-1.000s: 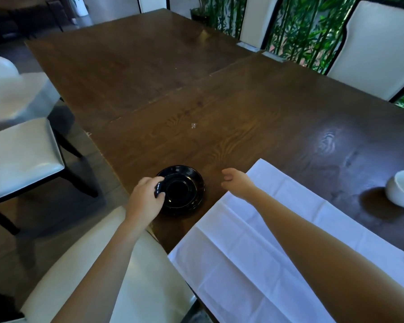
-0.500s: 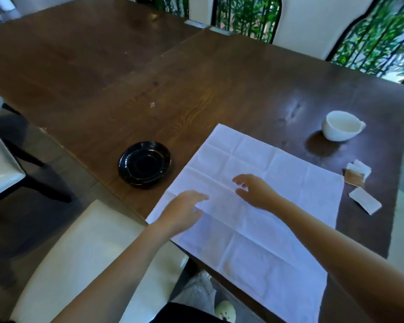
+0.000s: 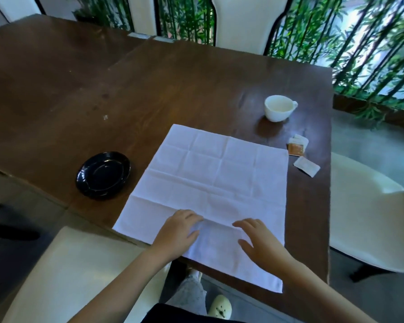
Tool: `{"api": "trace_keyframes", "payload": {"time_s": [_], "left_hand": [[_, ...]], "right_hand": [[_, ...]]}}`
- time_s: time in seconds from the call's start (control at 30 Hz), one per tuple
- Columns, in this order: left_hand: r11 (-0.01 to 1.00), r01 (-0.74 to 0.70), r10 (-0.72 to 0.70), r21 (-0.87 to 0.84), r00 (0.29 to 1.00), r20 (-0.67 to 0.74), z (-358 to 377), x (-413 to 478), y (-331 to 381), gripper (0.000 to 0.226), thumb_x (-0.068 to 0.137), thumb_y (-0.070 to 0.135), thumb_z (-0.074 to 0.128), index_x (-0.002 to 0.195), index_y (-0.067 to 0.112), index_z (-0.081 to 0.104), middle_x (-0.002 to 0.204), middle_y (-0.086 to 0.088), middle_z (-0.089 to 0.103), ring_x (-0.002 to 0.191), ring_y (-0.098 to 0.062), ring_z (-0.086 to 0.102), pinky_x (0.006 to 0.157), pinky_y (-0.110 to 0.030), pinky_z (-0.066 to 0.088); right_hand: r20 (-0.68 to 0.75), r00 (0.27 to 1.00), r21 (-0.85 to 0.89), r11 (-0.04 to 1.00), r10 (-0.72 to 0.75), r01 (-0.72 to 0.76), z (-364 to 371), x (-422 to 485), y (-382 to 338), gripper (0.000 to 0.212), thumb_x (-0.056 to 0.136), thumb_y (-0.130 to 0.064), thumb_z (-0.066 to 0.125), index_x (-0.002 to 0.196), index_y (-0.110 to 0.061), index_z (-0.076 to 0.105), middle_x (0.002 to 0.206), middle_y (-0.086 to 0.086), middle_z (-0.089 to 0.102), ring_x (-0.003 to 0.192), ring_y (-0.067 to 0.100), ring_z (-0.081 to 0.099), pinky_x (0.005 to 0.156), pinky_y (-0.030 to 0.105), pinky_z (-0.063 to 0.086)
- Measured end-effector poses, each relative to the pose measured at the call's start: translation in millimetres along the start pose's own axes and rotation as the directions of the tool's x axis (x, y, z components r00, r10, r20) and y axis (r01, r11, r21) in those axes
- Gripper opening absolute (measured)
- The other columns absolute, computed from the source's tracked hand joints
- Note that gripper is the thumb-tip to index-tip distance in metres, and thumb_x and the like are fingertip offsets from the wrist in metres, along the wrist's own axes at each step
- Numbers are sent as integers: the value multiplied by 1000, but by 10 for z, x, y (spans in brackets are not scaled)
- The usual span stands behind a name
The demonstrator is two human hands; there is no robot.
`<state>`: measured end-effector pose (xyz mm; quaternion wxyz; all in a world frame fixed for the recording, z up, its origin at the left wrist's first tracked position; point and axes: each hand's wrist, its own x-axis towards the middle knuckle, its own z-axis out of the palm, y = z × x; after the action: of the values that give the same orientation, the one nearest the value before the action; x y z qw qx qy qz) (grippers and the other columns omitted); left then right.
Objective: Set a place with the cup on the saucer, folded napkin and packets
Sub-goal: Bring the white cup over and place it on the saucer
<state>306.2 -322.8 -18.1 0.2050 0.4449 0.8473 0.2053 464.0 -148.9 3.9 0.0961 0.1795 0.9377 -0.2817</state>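
A white napkin (image 3: 217, 180) lies unfolded and flat on the dark wooden table (image 3: 149, 80), its near edge hanging over the table's front. My left hand (image 3: 179, 231) and my right hand (image 3: 258, 241) rest palm down on the napkin's near part, fingers spread, holding nothing. A black saucer (image 3: 103, 175) sits bare to the left of the napkin. The white cup (image 3: 279, 107) stands upright beyond the napkin's far right corner. A few packets (image 3: 300, 153), white and one brown, lie by the napkin's right edge.
A cream chair seat (image 3: 63, 273) is below my left arm, and another chair (image 3: 369, 217) stands off the table's right end. A high chair back (image 3: 245, 22) and bamboo plants are beyond the far edge. My leg and shoe (image 3: 219, 308) show under the table.
My left hand let go of the saucer and came across onto the napkin. Both hands drew back toward the napkin's near edge. The view swung right, bringing the cup and packets into sight.
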Motion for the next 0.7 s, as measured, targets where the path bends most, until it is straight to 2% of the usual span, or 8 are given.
{"api": "trace_keyframes", "payload": {"time_s": [0.13, 0.27, 0.4, 0.53, 0.63, 0.7], "left_hand": [[1000, -21, 23, -10, 976, 215, -145, 401, 265, 41, 92, 28, 54, 132, 23, 49, 137, 1, 47, 128, -16, 40, 100, -27, 34], [995, -90, 67, 41, 918, 391, -344, 983, 557, 45, 89, 26, 59, 132, 20, 50, 135, -4, 51, 118, -19, 51, 96, -29, 41], [973, -208, 129, 99, 849, 513, -503, 1650, 806, 47, 89, 27, 59, 134, 18, 49, 134, -7, 54, 113, -22, 55, 93, -27, 41], [948, -281, 155, 151, 819, 553, -575, 2377, 995, 49, 89, 29, 60, 135, 20, 47, 133, -4, 55, 112, -20, 56, 89, -23, 40], [962, -250, 167, 114, 863, 477, -610, 2899, 1056, 53, 87, 28, 62, 136, 21, 45, 132, -5, 55, 112, -20, 56, 89, -25, 41], [979, -190, 146, 72, 903, 403, -615, 3250, 1060, 57, 86, 28, 63, 138, 18, 42, 136, -8, 52, 118, -22, 53, 94, -28, 42]], "right_hand": [[-24, 999, -19, 999, 42, -43, -227, -43, 184, 43, 95, -28, 48, 137, -25, 39, 143, -4, 41, 132, 16, 36, 110, 30, 33], [-10, 990, -27, 989, 142, -143, -497, 77, 508, 45, 92, -30, 52, 136, -23, 40, 142, 1, 42, 132, 22, 35, 109, 37, 35], [5, 969, 9, 969, 247, -247, -796, 309, 851, 45, 90, -28, 56, 133, -24, 44, 140, 2, 45, 130, 22, 39, 107, 37, 38], [0, 953, 19, 953, 302, -302, -1140, 634, 1177, 45, 89, -24, 57, 132, -18, 47, 136, 7, 50, 124, 25, 46, 103, 37, 42], [-73, 944, 53, 947, 321, -318, -1427, 946, 1376, 40, 87, -16, 56, 127, -13, 53, 128, 10, 57, 116, 28, 54, 97, 38, 46], [-131, 930, 101, 937, 345, -333, -1609, 1210, 1502, 36, 87, -12, 54, 124, -12, 55, 125, 11, 60, 111, 30, 57, 94, 39, 48]]}}
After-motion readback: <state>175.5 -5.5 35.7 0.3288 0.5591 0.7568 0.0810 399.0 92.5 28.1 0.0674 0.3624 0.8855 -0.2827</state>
